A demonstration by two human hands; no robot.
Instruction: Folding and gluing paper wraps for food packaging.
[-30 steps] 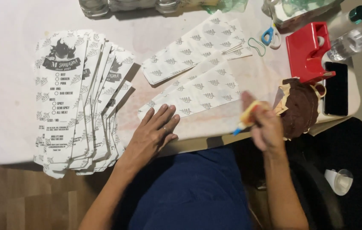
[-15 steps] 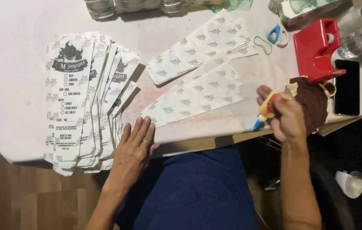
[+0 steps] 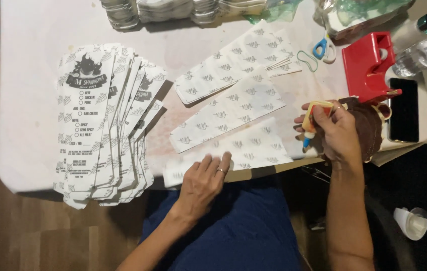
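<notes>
Glue stick (image 3: 314, 119) pinched in right hand (image 3: 336, 133) fingers, left hand (image 3: 204, 183) flat, fingers together, on thin patterned paper sheet (image 3: 238, 150)

Soft, fairly bright overhead light falls on the white table (image 3: 32, 100), which looks slightly washed out with a pinkish cast near its middle. Shadows are faint and short under the paper bags (image 3: 103, 125); the floor and lap below sit dim. Detail is mildly soft throughout, with slight bending at the edges.
</notes>
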